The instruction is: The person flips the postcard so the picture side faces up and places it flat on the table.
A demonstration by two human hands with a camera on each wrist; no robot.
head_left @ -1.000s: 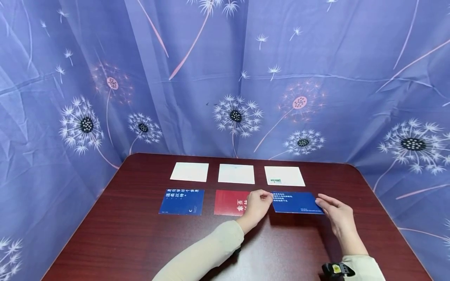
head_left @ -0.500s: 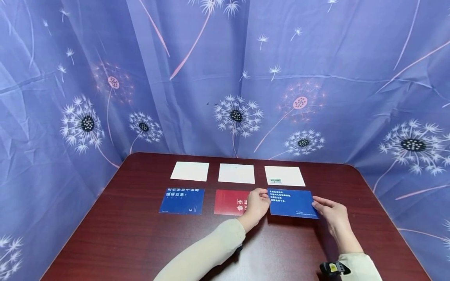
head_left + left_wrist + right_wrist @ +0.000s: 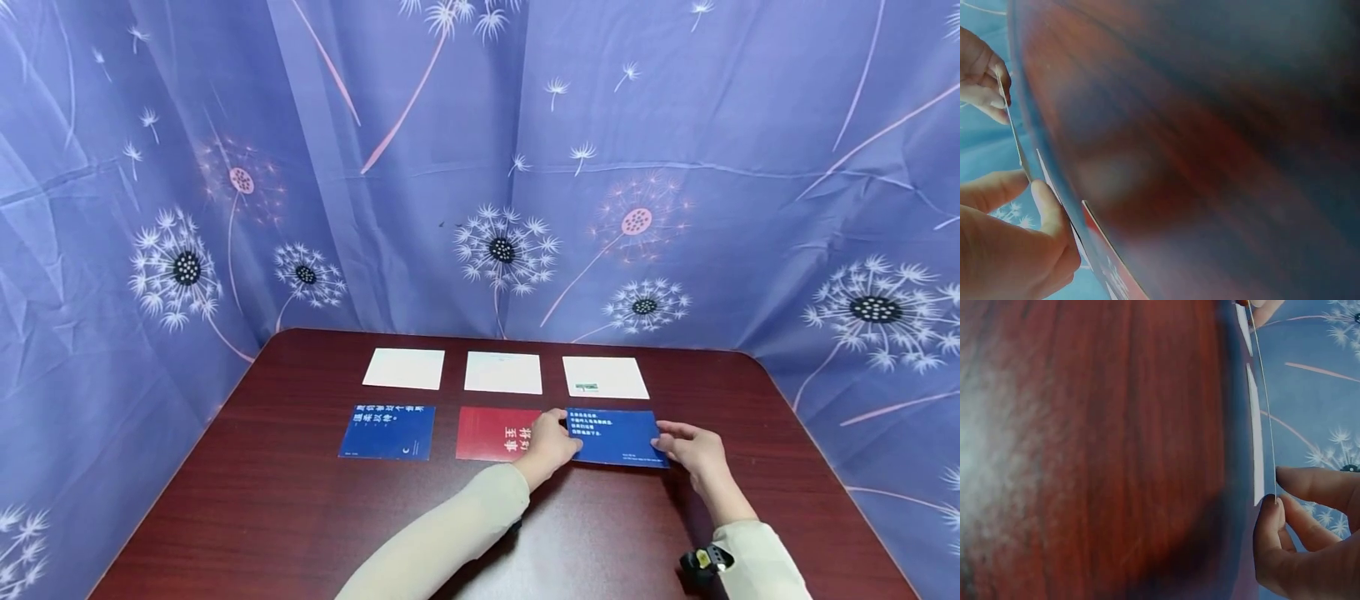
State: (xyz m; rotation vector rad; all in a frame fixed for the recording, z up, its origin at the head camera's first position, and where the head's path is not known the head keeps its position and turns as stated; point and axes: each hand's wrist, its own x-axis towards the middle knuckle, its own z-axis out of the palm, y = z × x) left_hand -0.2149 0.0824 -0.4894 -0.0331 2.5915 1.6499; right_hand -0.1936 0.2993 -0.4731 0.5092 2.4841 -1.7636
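Observation:
Between my hands is a blue postcard (image 3: 618, 437) with white printed characters, seen nearly edge-on in both wrist views. My left hand (image 3: 551, 446) pinches its left edge, and in the left wrist view thumb and finger meet on the card. The right edge is pinched by my right hand (image 3: 697, 452), with fingers on both faces in the right wrist view. The card is held low over the table's right half. Just left of it lies a red postcard (image 3: 491, 432), its right end covered by my left hand. Another blue postcard (image 3: 388, 432) lies farther left in that row.
Along the back of the dark red wooden table (image 3: 247, 517) lie three white cards: one left (image 3: 405, 368), one middle (image 3: 502, 372) and one right (image 3: 606, 377). A blue dandelion-print curtain (image 3: 405, 208) stands right behind the table and at its sides.
The held blue postcard has shifted left and now sits closer to the red one. My right hand has moved left with it, while my left hand has stayed about where it was.

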